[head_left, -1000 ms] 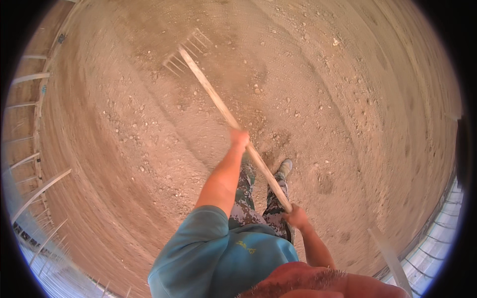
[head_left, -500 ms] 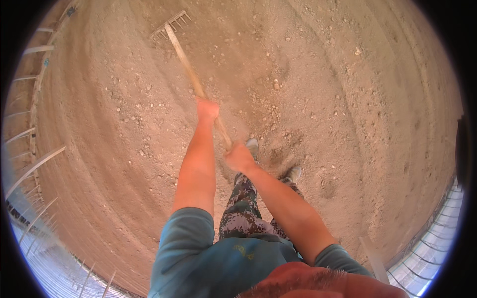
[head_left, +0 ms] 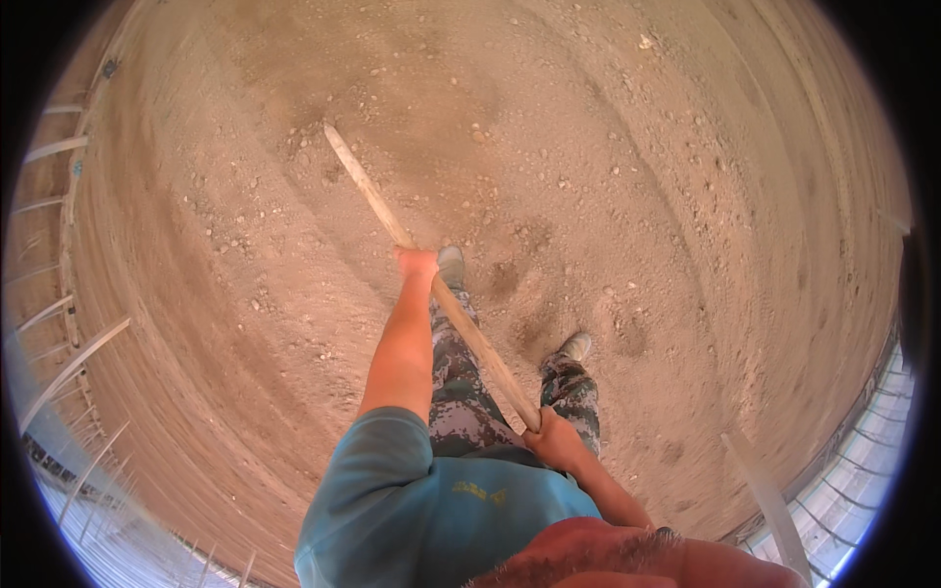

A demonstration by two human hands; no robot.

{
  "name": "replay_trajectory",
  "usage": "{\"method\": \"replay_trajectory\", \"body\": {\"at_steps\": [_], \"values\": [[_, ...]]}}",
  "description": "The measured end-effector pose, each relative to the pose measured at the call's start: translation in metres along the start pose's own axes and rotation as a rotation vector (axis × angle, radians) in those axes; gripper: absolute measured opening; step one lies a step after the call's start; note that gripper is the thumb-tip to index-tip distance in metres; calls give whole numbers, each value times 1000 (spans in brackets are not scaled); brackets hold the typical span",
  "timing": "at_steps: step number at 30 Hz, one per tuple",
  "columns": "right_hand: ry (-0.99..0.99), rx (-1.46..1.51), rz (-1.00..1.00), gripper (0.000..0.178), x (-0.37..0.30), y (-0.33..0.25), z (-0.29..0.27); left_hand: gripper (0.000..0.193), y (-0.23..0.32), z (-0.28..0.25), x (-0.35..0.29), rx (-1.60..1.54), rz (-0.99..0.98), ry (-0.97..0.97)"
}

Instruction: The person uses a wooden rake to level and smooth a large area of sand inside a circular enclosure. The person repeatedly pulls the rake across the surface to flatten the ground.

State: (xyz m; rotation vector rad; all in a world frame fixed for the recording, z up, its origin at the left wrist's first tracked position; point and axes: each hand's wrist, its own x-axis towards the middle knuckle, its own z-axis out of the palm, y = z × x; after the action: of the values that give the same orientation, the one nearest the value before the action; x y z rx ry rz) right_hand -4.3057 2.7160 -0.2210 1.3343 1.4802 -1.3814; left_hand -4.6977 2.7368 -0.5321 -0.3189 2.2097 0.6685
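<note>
A wooden-handled rake [head_left: 480, 348] slants across the view from the far left down to my waist. My left hand [head_left: 417, 262] is wrapped round the middle of its handle, just above my left shoe. Near the handle's rear end my right hand [head_left: 559, 439] is closed, close to my right hip. The handle's far end meets loose brown soil [head_left: 392, 73], and the toothed head cannot be made out there.
Dry, bumpy ground [head_left: 627, 245] with small clods spreads all around. My shoes [head_left: 575, 346] stand on it in a stride. Pale curved ribs [head_left: 74, 367] line the left edge, and ribbed sheeting [head_left: 863, 461] borders the lower right.
Both hands have drawn the rake back toward my body, the right one down to my hip. Its toothed head, visible before, no longer shows. My left foot has shifted left.
</note>
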Motion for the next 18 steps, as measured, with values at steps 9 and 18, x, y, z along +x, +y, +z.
{"method": "replay_trajectory", "body": {"at_steps": [9, 18], "values": [[67, 2, 89, 38, -102, 339, -55, 62, -172, 202, -235, -276, -39, -3], [150, -222, 372, 39, -213, 607, -80, 37, -306, 361, -477, -424, -429, -240]]}}
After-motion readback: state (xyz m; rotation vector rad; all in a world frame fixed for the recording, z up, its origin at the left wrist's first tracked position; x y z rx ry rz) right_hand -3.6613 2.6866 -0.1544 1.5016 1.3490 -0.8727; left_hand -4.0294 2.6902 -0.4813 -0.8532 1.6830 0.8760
